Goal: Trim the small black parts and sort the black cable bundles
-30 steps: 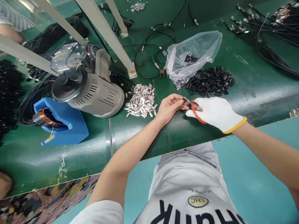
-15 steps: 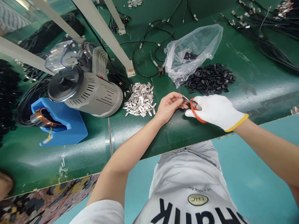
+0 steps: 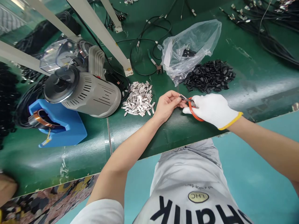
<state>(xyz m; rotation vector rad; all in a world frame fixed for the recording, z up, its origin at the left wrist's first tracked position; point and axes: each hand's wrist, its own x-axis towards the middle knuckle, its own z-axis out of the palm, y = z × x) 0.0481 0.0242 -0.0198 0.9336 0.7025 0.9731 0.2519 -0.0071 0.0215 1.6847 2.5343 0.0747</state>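
My right hand (image 3: pixel 210 109), in a white glove with a yellow cuff, is closed around red-handled pliers (image 3: pixel 194 112). Their jaws point left and reach the fingertips of my bare left hand (image 3: pixel 167 105). Those fingers are pinched together at the jaw tips; whatever they hold is too small and too covered to name. Left of my left hand lies a pile of small silvery metal connectors (image 3: pixel 138 99). Beyond my right hand is a heap of small black plastic pieces (image 3: pixel 210 76), with a clear plastic bag (image 3: pixel 192 46) lying against it.
A grey machine (image 3: pixel 93 93) and a blue tape dispenser (image 3: pixel 70 124) stand at left beside white frame posts (image 3: pixel 100 34). Green-handled cutters (image 3: pixel 156 64) and black cables (image 3: pixel 263 37) lie farther back. Another person's arm (image 3: pixel 7 188) shows at the left edge.
The view has shifted slightly. My gloved hand and the pliers have moved a little left, closer to my left hand, which keeps its pinch.
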